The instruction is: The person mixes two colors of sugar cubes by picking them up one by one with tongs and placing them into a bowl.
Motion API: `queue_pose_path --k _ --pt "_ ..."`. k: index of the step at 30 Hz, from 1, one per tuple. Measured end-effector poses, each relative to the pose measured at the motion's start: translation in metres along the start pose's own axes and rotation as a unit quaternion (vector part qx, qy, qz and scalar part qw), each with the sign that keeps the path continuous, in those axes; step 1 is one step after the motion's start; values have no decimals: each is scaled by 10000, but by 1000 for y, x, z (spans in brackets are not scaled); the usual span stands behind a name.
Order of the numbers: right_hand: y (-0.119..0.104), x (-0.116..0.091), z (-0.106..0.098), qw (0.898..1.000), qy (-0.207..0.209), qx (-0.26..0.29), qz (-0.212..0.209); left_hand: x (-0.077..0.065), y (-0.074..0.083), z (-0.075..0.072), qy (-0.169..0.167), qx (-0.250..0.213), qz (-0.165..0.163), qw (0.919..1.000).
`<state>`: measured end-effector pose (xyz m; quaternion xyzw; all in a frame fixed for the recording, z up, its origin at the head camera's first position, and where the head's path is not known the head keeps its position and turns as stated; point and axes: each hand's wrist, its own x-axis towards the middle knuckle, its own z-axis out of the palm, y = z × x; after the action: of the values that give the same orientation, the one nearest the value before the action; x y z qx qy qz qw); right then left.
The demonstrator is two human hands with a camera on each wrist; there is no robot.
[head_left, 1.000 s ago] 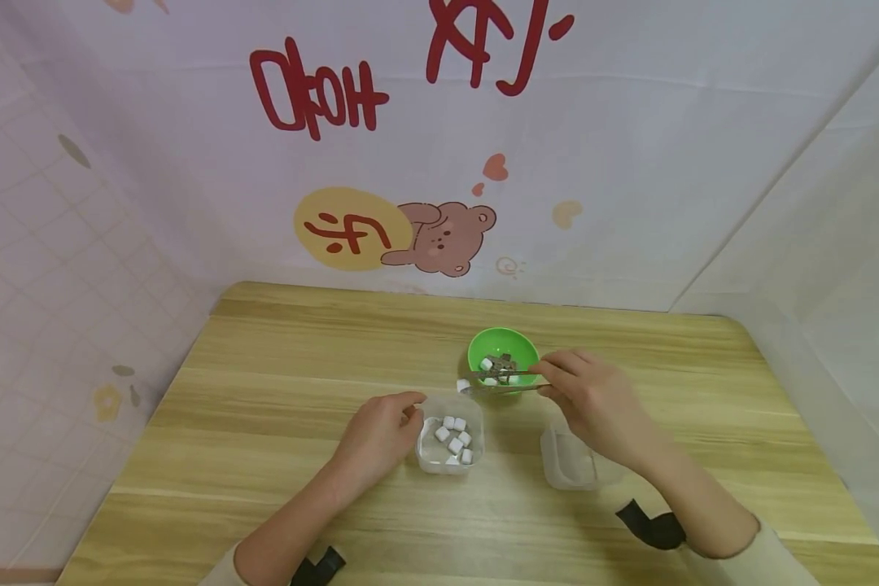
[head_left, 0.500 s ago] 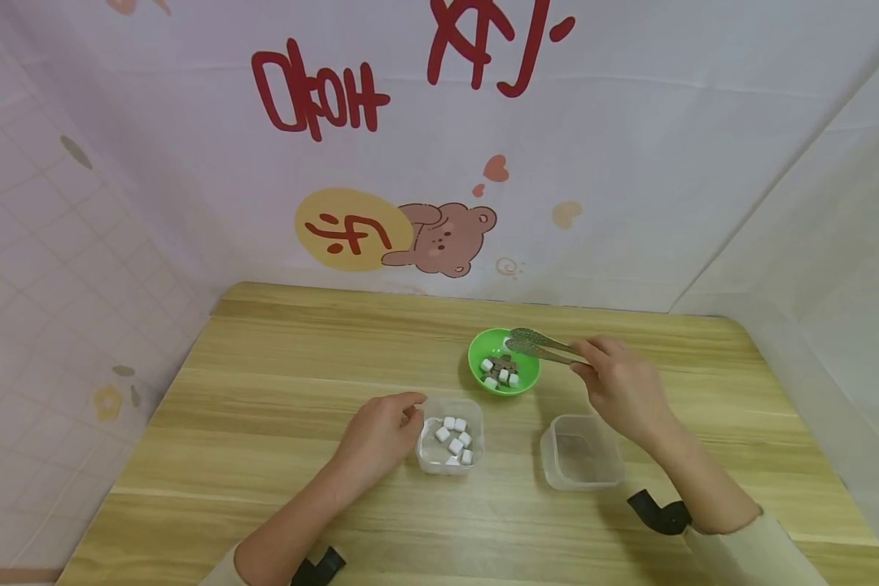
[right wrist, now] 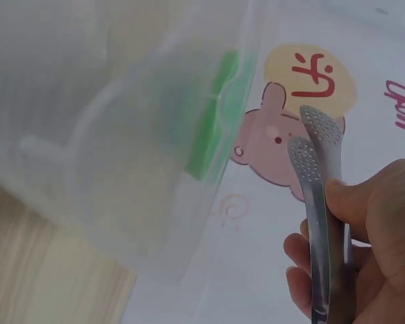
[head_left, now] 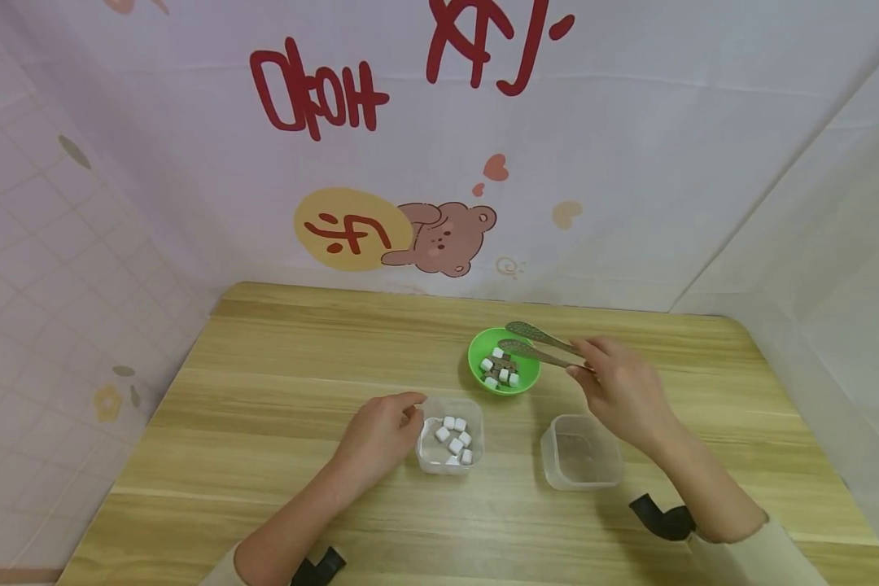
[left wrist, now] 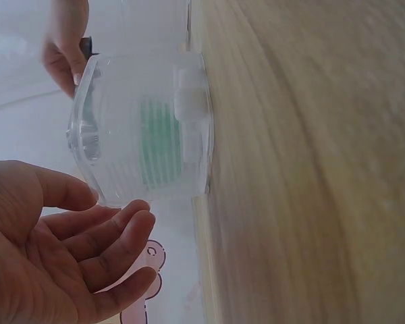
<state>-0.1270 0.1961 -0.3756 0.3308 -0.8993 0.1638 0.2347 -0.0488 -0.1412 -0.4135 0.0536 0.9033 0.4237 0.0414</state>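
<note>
My right hand (head_left: 623, 391) holds a pair of metal tongs (right wrist: 317, 196) with perforated ends. The tongs' arms stand apart with nothing between them, their tips over the back right of a green bowl (head_left: 476, 358). Several white cubes (head_left: 498, 353) lie in that bowl among small brown pieces (head_left: 509, 365). At the upper left corner of a clear plastic container (head_left: 450, 469), my left hand (head_left: 381, 431) grips the rim between thumb and fingers. More white cubes (head_left: 456, 446) are inside this container. In the left wrist view, the green of the bowl shows blurred through its wall.
To the right, below my right hand, a second clear plastic container (head_left: 582, 472) stands with no cubes in it. The wooden table (head_left: 278, 358) ends at a white printed backdrop (head_left: 601, 163). Black wrist mounts (head_left: 662, 518) stick out under both forearms.
The tongs have carried a white cube from above the left container to the green bowl and let it go there. Their arms have spread apart. My left hand has stayed put.
</note>
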Motion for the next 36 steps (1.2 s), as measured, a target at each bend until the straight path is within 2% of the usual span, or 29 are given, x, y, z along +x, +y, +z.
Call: queue_pose_path --k 5,17,25,30,36 --pt "-11 3 -4 9996 75 85 -276 0 0 0 24 21 19 10000" --pt "-36 7 -10 9954 -199 325 -877 0 0 1 50 120 56 9999" --pt "-45 10 -7 9889 -575 76 -1369 1 1 1 31 127 66 9999" --pt "-52 15 -3 9807 -996 -323 -1651 2 2 0 66 129 44 9999" --pt "-60 20 5 9643 -1320 -770 -2163 1 2 1 80 79 61 9999"
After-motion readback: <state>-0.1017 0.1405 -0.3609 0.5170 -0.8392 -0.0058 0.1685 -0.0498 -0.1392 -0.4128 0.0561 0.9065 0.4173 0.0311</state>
